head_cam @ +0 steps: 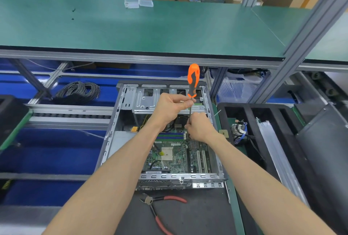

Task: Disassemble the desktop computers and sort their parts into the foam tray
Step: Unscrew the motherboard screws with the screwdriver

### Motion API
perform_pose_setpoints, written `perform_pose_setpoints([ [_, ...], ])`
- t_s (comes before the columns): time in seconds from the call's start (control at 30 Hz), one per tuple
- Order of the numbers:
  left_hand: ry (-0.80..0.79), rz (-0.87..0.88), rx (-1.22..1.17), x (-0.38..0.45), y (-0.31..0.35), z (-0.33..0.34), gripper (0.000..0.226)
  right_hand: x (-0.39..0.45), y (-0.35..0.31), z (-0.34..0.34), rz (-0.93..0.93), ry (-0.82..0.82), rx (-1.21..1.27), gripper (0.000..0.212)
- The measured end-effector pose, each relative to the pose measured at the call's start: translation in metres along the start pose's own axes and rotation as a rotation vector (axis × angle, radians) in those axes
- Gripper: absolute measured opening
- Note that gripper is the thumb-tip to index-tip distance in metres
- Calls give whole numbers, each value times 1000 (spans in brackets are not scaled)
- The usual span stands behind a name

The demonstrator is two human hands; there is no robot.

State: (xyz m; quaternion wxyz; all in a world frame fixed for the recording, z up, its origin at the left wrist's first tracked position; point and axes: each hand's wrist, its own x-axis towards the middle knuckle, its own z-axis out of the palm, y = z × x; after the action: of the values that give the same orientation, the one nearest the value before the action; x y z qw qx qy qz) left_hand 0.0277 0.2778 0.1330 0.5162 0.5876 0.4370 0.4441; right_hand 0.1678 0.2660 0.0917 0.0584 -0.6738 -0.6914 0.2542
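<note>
An open desktop computer case (113,133) lies in front of me with its green motherboard (175,157) exposed. An orange-and-black screwdriver (193,80) stands upright over the case's far end. My left hand (171,106) pinches its metal shaft just under the handle. Lower down, my right hand (199,127) closes around the shaft near the board, hiding the tip. A black foam tray (250,118) stands to the right of the case, with a cabled part (240,131) in one slot.
Red-handled cutting pliers (160,208) lie on the dark mat in front of the case. A coil of grey cable (79,91) rests at the back left. A green shelf (150,27) spans overhead, carrying small clear boxes (138,3). Another black tray (9,114) sits at far left.
</note>
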Motion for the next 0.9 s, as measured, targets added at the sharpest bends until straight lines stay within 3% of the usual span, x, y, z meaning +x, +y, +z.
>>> perform_pose_setpoints([
  [0.07, 38, -27, 56, -2, -8, -6, 13, 1, 0, 0, 5, 7, -9, 17],
  [0.13, 55, -95, 314, -5, -25, -12, 17, 1, 1, 0, 10, 17, -19, 21],
  [0.17, -16, -169, 529, -7, -35, -14, 18, 1, 1, 0, 13, 23, -16, 24],
  [0.23, -331, -346, 946, -13, -55, -14, 25, 1, 1, 0, 15, 30, -6, 25],
  [0.3, -584, -454, 1152, -21, -72, -14, 37, 1, 1, 1, 16, 27, -5, 26],
  [0.4, -705, -477, 1265, -28, -79, -20, 30, 0, 0, 1, 13, 26, -10, 22],
  [0.6, -894, -396, 1388, -33, -73, -23, 48, 0, 1, 2, 13, 14, -32, 34],
  [0.83, -969, -281, 1563, -44, -70, -18, 24, 0, 2, 2, 23, 4, -31, 34],
  [0.9, -912, -228, 1509, -42, -64, -15, 22, 1, 1, 3, 22, 0, -27, 34],
])
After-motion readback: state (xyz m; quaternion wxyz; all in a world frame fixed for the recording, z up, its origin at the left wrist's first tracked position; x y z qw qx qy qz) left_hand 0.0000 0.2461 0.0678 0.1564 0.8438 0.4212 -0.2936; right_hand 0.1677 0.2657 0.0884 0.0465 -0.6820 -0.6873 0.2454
